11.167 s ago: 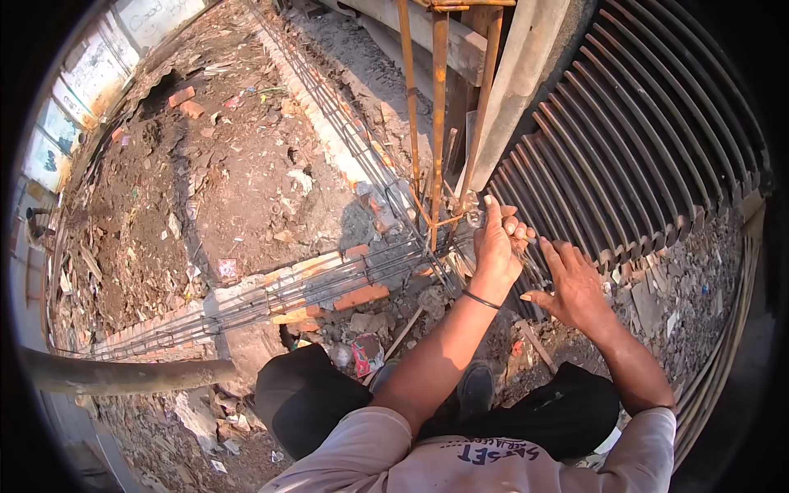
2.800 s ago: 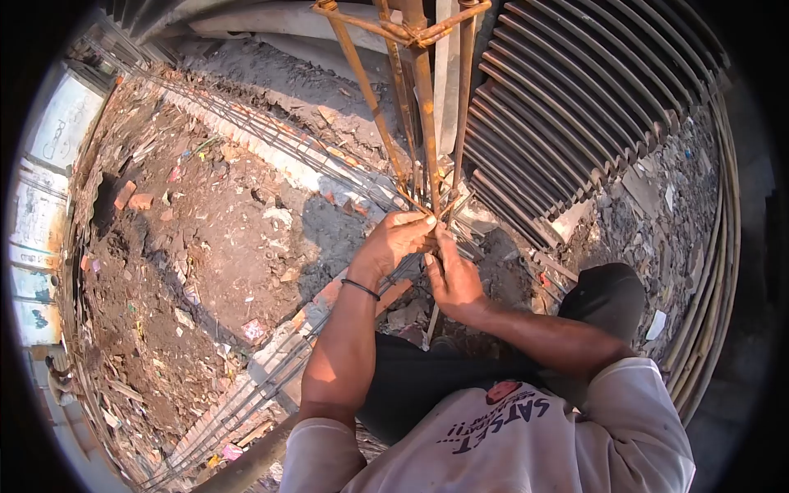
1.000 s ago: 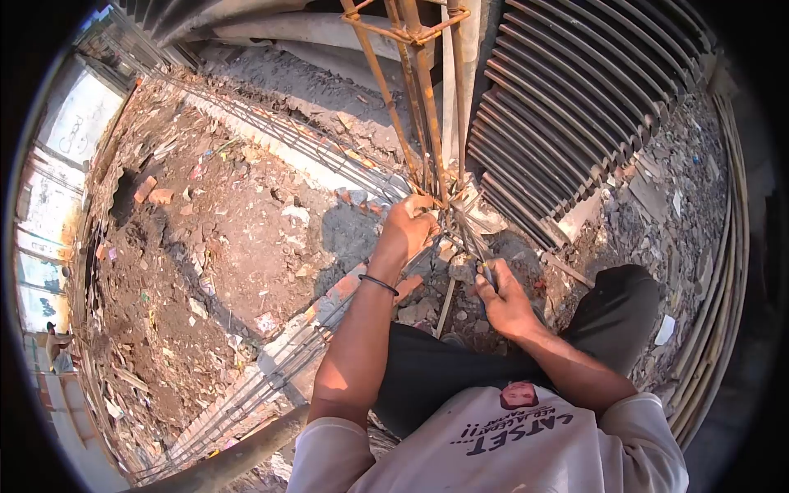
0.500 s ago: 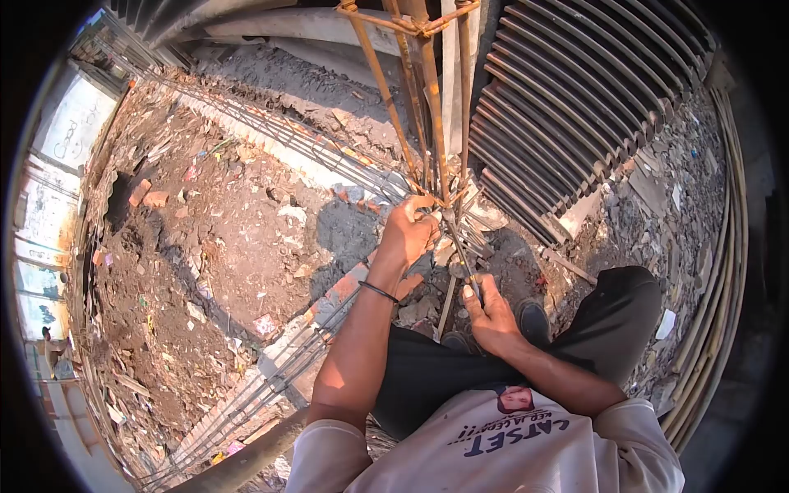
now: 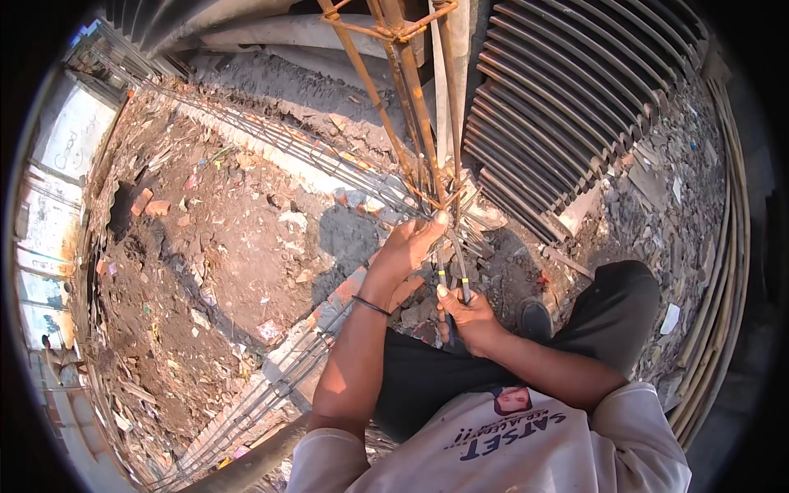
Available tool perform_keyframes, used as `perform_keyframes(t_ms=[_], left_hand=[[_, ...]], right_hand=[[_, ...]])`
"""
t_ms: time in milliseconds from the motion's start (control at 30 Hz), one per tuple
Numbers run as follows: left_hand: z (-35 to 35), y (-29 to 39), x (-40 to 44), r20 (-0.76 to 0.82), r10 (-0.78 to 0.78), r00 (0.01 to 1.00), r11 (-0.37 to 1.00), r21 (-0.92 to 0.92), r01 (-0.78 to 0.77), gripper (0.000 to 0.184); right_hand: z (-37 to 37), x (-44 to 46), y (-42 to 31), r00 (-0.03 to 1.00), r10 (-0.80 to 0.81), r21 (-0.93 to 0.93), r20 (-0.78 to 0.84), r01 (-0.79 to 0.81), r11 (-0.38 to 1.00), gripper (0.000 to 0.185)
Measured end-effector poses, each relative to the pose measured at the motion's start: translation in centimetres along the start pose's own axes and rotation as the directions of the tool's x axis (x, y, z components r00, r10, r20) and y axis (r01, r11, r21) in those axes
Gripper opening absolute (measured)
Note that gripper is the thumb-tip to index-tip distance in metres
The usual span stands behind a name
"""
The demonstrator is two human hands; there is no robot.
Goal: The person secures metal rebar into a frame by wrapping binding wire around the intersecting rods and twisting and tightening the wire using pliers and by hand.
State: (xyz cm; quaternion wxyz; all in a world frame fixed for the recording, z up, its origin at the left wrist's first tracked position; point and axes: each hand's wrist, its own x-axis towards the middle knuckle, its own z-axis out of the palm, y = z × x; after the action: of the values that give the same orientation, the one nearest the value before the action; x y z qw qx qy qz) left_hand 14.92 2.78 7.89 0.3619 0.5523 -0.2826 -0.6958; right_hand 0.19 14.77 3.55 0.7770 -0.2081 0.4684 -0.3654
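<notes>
My right hand [image 5: 475,319] grips a pair of long-handled pincers [image 5: 463,269] with yellow bands on the handles. The two handles stand apart, and the jaws point up to the foot of an upright rusty rebar cage [image 5: 425,131]. Close beside the jaws, my left hand [image 5: 407,248] is closed at the cage's lowest tie, its thumb on top. Whatever lies between those fingers is too small or hidden to name. Horizontal rebar [image 5: 345,163] runs into the cage's base from the left.
Stacked ribbed sheets [image 5: 575,115] lean at the upper right. Long poles [image 5: 723,271] lie along the right edge. A second run of rebar [image 5: 271,386] crosses the lower left. Broken bricks [image 5: 148,204] and rubble cover the soil. My shoe [image 5: 535,319] is below the cage.
The pincers' handles have spread apart in my right hand, which has shifted slightly left and down. My left hand has turned, its thumb now against the cage's foot.
</notes>
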Motion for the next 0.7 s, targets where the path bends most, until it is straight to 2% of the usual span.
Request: perform_keyframes(t_ms=[33, 67, 100, 133, 167, 200, 233, 267, 300, 333, 433, 467, 533, 567, 600, 633, 667, 700], left_hand=[[1.0, 1.0, -1.7, 0.070, 0.011, 0.997, 0.968, 0.248, -0.028, 0.058], [1.7, 1.5, -2.5, 0.140, 0.005, 0.990, 0.878, 0.474, -0.071, 0.068], [1.4, -0.8, -0.4, 0.121, -0.133, 0.984, 0.913, 0.400, 0.075, 0.047], [1.9, -0.8, -0.4, 0.120, -0.132, 0.984, 0.914, 0.400, 0.073, 0.047], [2.4, -0.8, -0.5, 0.266, -0.181, 0.947, 0.981, 0.111, 0.156, 0.039], [2.9, -1.0, -0.6, 0.416, -0.177, 0.892, 0.947, -0.175, 0.269, 0.032], [3.6, -2.1, -0.1, 0.365, -0.209, 0.907, 0.926, -0.223, 0.304, 0.019], [4.4, -3.8, 0.5, 0.324, -0.163, 0.932, 0.902, -0.335, 0.274, 0.014], [5.2, -4.4, 0.4, 0.254, -0.113, 0.961, 0.907, -0.368, 0.204, 0.014], [6.1, -4.8, 0.4, 0.181, -0.061, 0.982, 0.910, -0.395, 0.129, 0.015], [8.6, -6.2, 1.5, -0.133, 0.037, 0.990, 0.955, -0.286, -0.074, 0.024], [8.5, -6.9, 1.9, -0.134, 0.038, 0.990, 0.954, -0.290, -0.076, 0.024], [8.5, -6.1, 1.1, -0.175, 0.090, 0.980, 0.985, -0.128, -0.114, 0.036], [8.5, -3.6, -1.5, -0.136, -0.018, 0.991, 0.993, -0.118, 0.002, 0.041], [7.3, -3.7, -1.1, -0.139, -0.019, 0.990, 0.994, -0.114, 0.004, 0.041], [6.2, -4.1, -0.4, -0.024, -0.072, 0.997, 0.980, -0.185, 0.066, 0.043], [5.6, -4.7, 0.1, 0.093, -0.120, 0.988, 0.958, -0.252, 0.140, 0.046], [6.6, -3.6, -1.0, 0.176, -0.183, 0.967, 0.901, -0.364, 0.237, 0.043]], right_hand=[[1.2, -1.2, -2.0, 0.983, 0.176, 0.183, 0.047, -0.182, 0.966, 0.030], [0.5, -1.0, -2.1, 0.984, 0.173, 0.185, 0.048, -0.179, 0.966, 0.030], [-0.8, -0.6, -2.0, 0.916, 0.267, 0.364, 0.298, -0.368, 0.855, 0.029], [-1.7, -0.4, -2.1, 0.790, 0.285, 0.466, 0.543, -0.566, 0.680, 0.028], [-2.1, -0.2, -2.0, 0.800, 0.302, 0.419, 0.518, -0.545, 0.726, 0.025], [-1.8, -0.7, -2.3, 0.800, 0.303, 0.417, 0.518, -0.545, 0.727, 0.025], [-1.3, -1.6, -2.6, 0.924, 0.194, 0.200, 0.330, -0.269, 0.942, 0.028], [-1.1, -2.2, -2.7, 0.984, 0.006, -0.096, 0.179, 0.011, 0.995, 0.035], [-1.4, -2.2, -2.4, 0.985, -0.174, -0.399, 0.015, 0.165, 0.902, 0.049], [-1.6, -2.3, -2.3, 0.985, -0.172, -0.404, 0.018, 0.165, 0.900, 0.049], [-2.4, -2.6, -2.0, 0.961, -0.274, -0.674, -0.030, 0.183, 0.715, 0.044], [-2.8, -2.8, -2.0, 0.950, -0.310, -0.751, -0.038, 0.177, 0.636, 0.042], [-3.6, -2.9, -2.3, 0.924, -0.381, -0.877, -0.040, 0.151, 0.457, 0.040], [-4.1, -3.0, -3.0, 0.924, -0.381, -0.876, -0.038, 0.152, 0.458, 0.040], [-4.5, -3.3, -4.1, 0.999, -0.041, -0.437, -0.033, 0.023, 0.899, 0.032], [-4.6, -3.6, -4.7, 0.957, 0.240, 0.131, 0.166, -0.262, 0.956, 0.026], [-4.4, -3.9, -4.7, 0.955, 0.246, 0.135, 0.163, -0.269, 0.954, 0.026], [-4.2, -4.0, -4.8, 0.911, 0.267, 0.341, 0.315, -0.371, 0.864, 0.024]])
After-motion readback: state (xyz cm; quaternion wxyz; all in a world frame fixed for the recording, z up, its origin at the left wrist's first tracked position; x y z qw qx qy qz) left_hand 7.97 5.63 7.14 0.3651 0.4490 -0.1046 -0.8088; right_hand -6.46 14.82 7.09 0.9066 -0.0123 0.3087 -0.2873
